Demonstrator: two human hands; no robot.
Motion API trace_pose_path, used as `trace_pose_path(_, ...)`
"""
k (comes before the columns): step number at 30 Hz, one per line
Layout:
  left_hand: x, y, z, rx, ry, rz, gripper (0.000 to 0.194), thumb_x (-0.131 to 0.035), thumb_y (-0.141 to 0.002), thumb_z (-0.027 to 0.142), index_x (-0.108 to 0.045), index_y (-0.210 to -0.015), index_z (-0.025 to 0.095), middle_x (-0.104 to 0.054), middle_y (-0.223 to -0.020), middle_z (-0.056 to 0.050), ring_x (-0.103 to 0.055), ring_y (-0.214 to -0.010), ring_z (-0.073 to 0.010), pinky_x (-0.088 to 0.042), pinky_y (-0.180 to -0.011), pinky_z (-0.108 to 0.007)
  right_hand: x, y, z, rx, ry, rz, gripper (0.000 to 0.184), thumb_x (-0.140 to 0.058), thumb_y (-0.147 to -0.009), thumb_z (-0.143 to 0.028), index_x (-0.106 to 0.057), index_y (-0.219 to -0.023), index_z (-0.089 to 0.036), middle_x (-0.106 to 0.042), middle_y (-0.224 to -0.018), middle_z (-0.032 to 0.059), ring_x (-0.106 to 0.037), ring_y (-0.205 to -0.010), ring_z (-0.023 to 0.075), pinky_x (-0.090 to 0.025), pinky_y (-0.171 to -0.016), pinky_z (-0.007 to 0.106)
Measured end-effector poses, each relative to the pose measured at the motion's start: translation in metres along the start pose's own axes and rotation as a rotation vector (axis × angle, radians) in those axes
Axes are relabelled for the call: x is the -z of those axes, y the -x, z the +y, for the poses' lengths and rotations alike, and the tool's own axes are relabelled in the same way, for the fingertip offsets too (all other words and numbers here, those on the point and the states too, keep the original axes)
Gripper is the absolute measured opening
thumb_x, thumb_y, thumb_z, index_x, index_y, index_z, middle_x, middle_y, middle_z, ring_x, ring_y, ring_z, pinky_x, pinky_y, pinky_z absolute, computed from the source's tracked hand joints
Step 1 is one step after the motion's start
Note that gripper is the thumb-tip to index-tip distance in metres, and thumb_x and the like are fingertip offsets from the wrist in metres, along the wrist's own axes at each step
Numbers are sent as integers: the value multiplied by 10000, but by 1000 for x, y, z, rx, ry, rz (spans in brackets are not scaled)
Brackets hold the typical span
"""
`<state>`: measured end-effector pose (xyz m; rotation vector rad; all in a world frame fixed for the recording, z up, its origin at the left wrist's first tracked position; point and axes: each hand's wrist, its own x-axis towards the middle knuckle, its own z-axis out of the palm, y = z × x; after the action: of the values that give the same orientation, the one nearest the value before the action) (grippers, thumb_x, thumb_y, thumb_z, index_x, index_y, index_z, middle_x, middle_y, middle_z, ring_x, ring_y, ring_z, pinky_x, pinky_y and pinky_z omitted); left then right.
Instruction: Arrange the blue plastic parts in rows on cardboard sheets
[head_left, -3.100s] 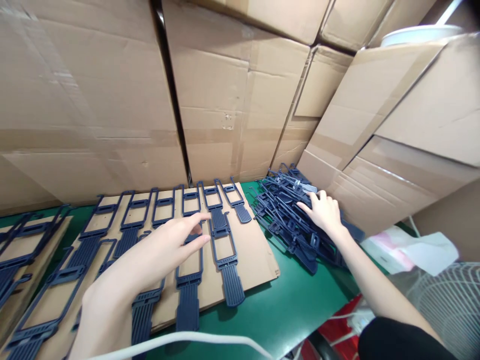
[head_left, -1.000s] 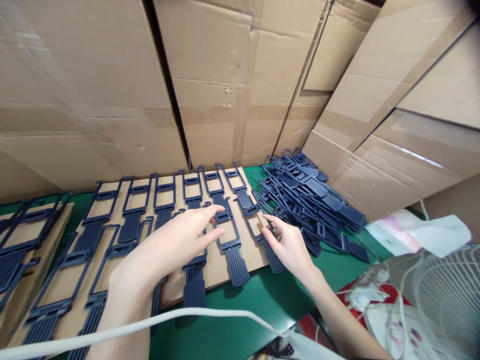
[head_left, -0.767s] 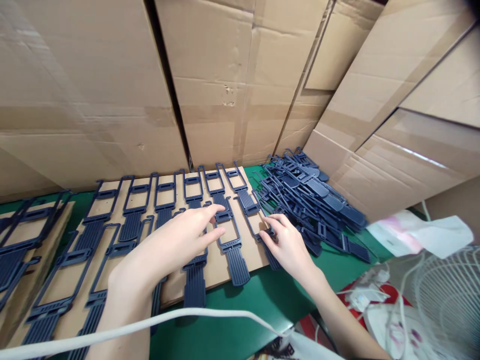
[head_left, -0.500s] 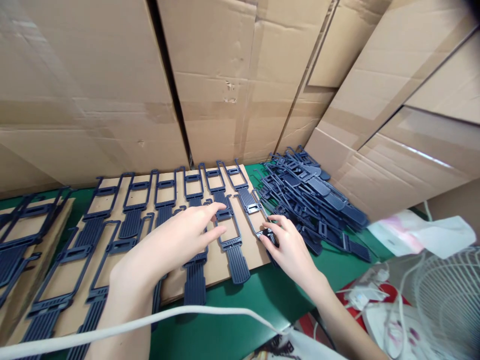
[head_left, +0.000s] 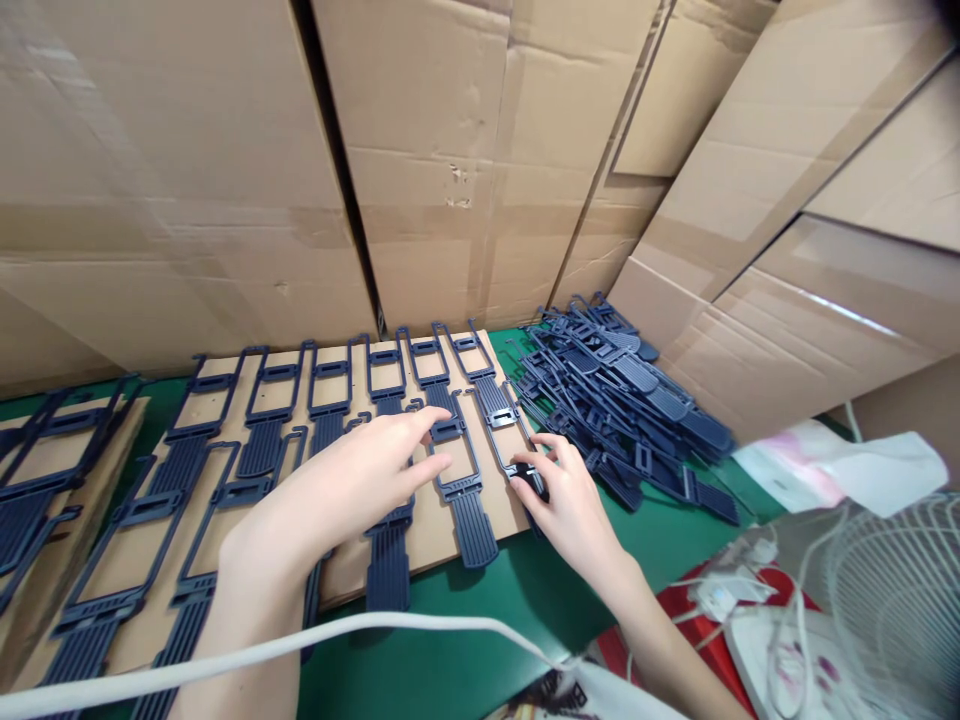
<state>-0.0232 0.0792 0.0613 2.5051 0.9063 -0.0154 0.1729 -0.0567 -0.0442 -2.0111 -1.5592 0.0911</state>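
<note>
Dark blue plastic frames with ribbed tails lie in rows on a cardboard sheet [head_left: 431,545]. My right hand [head_left: 570,510] is closed, thumb and fingertips around the lower part of the frame [head_left: 501,415] at the sheet's right edge. A small black part [head_left: 531,478] shows between those fingers; the frame's tail is mostly hidden under the hand. My left hand [head_left: 382,455] spans the rows with thumb and fingers apart, holding nothing. Its fingertips are by the upper bar of the neighbouring frame [head_left: 471,525]; I cannot tell whether they touch it.
A heap of similar frames [head_left: 622,400] lies on the green tabletop [head_left: 442,655] to the right. Large cardboard boxes [head_left: 450,130] wall off the back. A white cable [head_left: 360,628] crosses in front. At the right stand a fan [head_left: 900,590] and a white sheet [head_left: 847,470].
My right hand has shifted slightly left, and the frame it holds now lies a little closer to the neighbouring one. My left hand has hardly moved.
</note>
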Motion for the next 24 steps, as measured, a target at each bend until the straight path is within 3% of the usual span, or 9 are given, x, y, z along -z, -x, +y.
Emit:
trace_pose_path(20,-1,0,-1,-7,-11,34,503,-402,-882,479,-454,-1328,251,-579,-1249,-42,-551,-1128,-229,-426,-966,-364,-3,-1,-7,-19,11,2,200,-569,-833,-279,-657,-996,-204,-486,-1169,104,-504,-1026,240,-395,-910,424)
trace_pose_path(24,0,10,1,-7,-69,80,520,-401,-880,497,-464,-1330,245,-548,-1295,-42,-531,-1160,-232,-409,-997,-374,0,-2,-5,-32,-89,49,244,-576,-839,-329,-640,-1034,-196,-525,-1145,97,-500,-1072,240,-389,-923,405)
